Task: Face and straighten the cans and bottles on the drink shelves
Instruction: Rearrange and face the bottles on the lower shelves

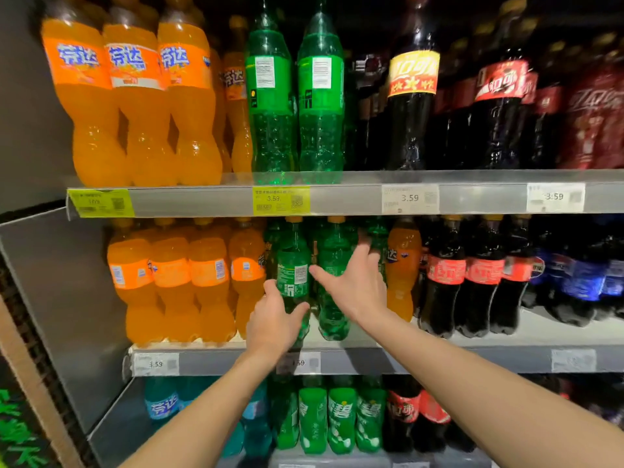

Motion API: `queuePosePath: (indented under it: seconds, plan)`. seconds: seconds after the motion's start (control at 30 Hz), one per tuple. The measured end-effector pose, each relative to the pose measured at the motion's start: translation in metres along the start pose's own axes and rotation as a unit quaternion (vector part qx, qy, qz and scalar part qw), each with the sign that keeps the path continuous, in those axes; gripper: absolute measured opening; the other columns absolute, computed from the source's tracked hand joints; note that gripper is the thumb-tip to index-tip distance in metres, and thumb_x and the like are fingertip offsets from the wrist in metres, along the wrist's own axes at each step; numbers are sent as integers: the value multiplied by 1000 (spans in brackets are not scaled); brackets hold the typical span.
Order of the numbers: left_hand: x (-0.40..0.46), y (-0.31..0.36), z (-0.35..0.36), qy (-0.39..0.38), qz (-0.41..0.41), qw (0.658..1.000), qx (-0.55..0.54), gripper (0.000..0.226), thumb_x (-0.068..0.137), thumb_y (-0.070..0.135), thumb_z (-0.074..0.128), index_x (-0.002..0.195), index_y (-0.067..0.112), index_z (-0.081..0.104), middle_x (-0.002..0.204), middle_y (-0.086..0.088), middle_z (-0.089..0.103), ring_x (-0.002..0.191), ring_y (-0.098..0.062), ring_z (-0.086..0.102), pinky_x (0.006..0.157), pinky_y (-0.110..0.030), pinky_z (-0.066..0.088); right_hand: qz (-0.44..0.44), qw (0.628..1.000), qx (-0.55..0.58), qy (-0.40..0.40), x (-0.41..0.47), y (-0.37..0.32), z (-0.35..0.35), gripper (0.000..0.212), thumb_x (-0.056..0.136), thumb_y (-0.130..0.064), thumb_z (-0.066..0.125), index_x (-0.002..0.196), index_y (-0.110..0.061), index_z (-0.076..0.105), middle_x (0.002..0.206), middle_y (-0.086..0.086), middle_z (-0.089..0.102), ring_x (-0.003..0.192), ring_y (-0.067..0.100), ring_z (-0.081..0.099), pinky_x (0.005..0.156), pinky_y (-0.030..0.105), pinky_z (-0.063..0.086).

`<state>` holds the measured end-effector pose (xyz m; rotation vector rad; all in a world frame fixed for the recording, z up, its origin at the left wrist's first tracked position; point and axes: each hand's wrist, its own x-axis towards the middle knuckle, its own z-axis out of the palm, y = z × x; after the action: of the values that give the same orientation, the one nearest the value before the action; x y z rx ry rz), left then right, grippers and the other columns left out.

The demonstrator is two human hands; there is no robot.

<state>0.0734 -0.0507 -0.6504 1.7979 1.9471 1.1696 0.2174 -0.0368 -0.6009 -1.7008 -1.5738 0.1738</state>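
- Both hands are being worked on the middle shelf: a small green plastic bottle at centre is being gripped low by the left hand, while the right hand is being held spread and empty against a neighbouring green bottle at three o'clock.
- Its barcode panel is being shown outward; it should probably be twisted upright until the brand faces front.
- "3.59" is being displayed on the yellow price tag at twelve o'clock.
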Motion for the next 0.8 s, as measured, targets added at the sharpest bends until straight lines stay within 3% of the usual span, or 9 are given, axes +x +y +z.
queuePosePath:
  seconds: [0.07,0.2,0.43,0.7,0.8]
  plan:
    - [1,-3,1,2,12,1000,-15,69,90,41,70,141,13,34,121,-7,67,106,-26,65,87,-44,56,1,999,2,-46,2,13,6,67,82,-66,68,114,-13,42,106,3,57,90,25,60,69,37,50]
    - [4,-6,6,7,15,999,-32,71,89,42,71,143,15,33,122,-4,67,108,-25,65,91,-47,55,27,999,47,-6,7,34,1,58,85,-62,68,101,-14,40,95,4,59,82,24,59,62,36,44]
    - [4,24,40,-25,33,997,-72,68,91,35,70,142,12,33,122,-6,67,106,-23,64,88,-38,54,32,999,-30,20,14,63,-23,61,85,-63,67,109,-11,46,105,7,60,93,32,62,68,39,48]
    - [2,38,58,-69,37,990,-114,69,92,34,70,146,16,32,125,-2,64,104,-24,65,92,-37,52,-14,997,61,41,3,77,-17,59,85,-55,73,112,-15,40,102,4,52,86,24,55,71,41,51]
    - [-1,39,54,-67,38,988,-133,56,96,34,61,145,19,38,133,-1,58,113,-20,60,100,-39,48,-24,995,88,47,-1,81,-14,60,86,-50,73,121,-15,39,105,6,50,87,22,52,69,36,47]
